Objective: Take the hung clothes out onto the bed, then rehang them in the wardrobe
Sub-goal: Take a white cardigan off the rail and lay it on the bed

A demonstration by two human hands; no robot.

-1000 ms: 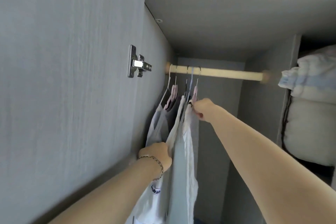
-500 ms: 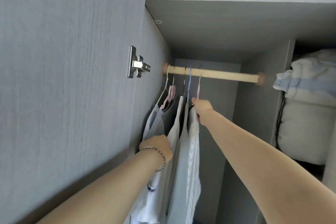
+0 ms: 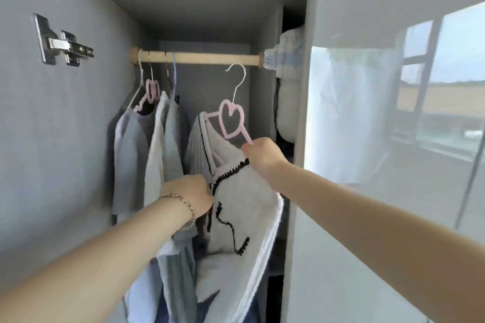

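below the wooden rail (image 3: 196, 57), the right hand (image 3: 262, 155) pinches the stiff pink hanger (image 3: 222, 121), probably the surest hold, while the left hand (image 3: 189, 193) grips the soft, light white knit (image 3: 244, 207).

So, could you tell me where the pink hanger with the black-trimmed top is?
The pink hanger is central in the head view, off the rod, below it, in the right hand, right of the hung clothes.
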